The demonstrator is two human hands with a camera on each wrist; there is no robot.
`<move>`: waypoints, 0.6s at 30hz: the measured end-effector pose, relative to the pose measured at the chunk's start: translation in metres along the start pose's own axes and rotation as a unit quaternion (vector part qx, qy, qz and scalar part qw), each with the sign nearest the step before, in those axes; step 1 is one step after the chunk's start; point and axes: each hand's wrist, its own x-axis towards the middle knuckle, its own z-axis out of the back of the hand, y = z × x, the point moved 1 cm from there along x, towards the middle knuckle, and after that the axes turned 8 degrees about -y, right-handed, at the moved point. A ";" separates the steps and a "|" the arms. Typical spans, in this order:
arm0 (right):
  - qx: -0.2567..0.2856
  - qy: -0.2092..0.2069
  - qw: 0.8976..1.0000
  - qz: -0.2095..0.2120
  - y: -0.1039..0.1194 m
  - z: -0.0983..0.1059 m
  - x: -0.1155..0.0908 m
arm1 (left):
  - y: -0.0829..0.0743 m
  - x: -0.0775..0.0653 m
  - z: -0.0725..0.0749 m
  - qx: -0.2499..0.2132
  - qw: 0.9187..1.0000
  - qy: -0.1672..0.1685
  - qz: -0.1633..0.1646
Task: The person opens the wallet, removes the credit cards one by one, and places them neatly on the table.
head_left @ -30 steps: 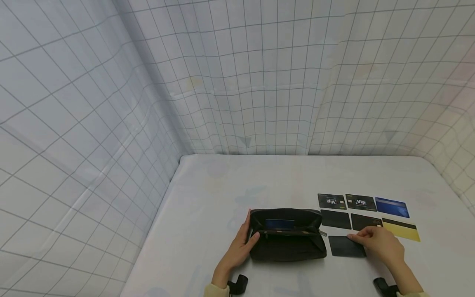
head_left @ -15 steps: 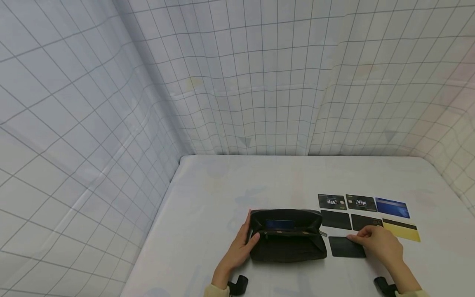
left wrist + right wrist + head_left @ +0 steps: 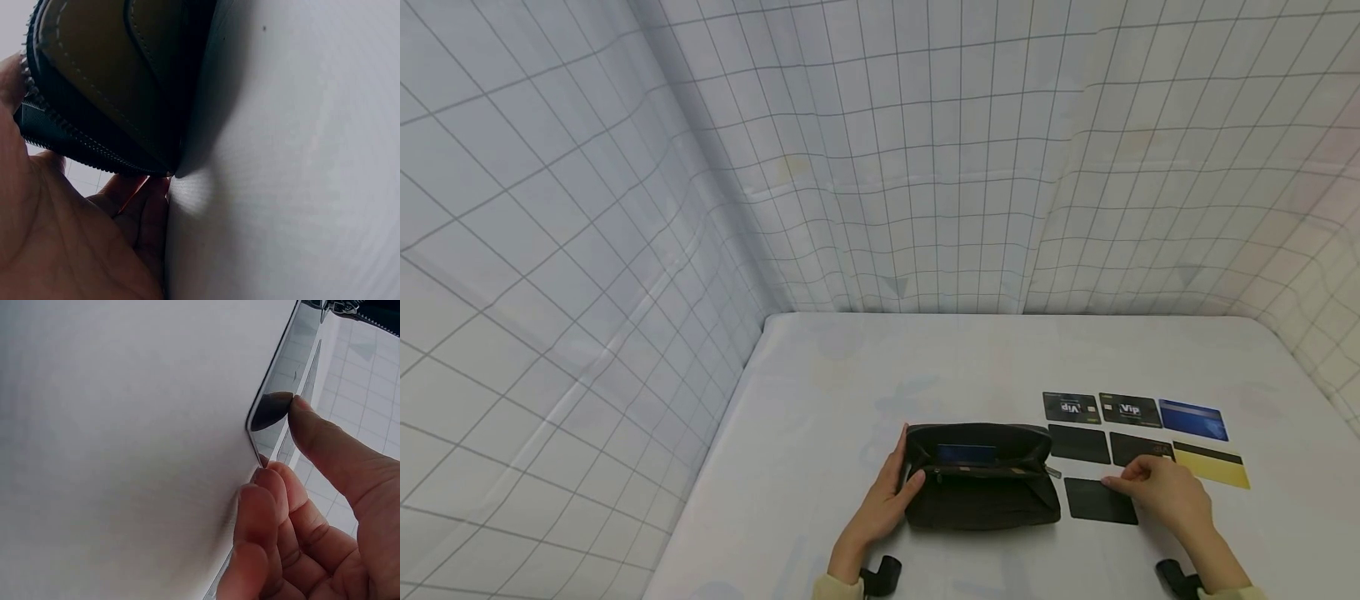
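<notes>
A black zip wallet (image 3: pixel 981 505) stands gaping on the white table, a dark blue card (image 3: pixel 966 453) showing inside it. My left hand (image 3: pixel 877 506) holds the wallet's left end, thumb in front and fingers behind. In the left wrist view, the wallet's zip teeth and brownish lining (image 3: pixel 94 56) lie above the palm. To the right of the wallet is a plain black card (image 3: pixel 1096 502). My right hand (image 3: pixel 1174 495) pinches that card at its right end. In the right wrist view, the thumb touches the glossy card face (image 3: pixel 284 369) while curled fingers meet its edge.
Beyond the right hand lie two black Vip cards (image 3: pixel 1071 407), a blue card (image 3: pixel 1192 419), a yellow card (image 3: pixel 1210 464) and two dark cards (image 3: pixel 1078 443). White gridded curtains (image 3: pixel 910 167) surround the table (image 3: pixel 820 400) at the back and sides.
The black card under my right hand has turned slightly, its lower right corner shifting toward me. The right hand has moved a touch to the left; the left hand and wallet look still.
</notes>
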 end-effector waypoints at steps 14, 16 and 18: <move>-0.025 0.003 1.000 0.004 -0.001 0.004 -0.002 | 0.000 -0.001 0.000 0.000 1.000 0.001 -0.001; -0.029 0.002 1.000 0.008 -0.001 0.006 -0.002 | 0.000 -0.001 0.000 0.000 1.000 0.001 -0.001; -0.033 -0.003 0.999 0.013 -0.001 0.010 -0.001 | 0.000 -0.001 0.000 0.003 1.000 0.000 0.000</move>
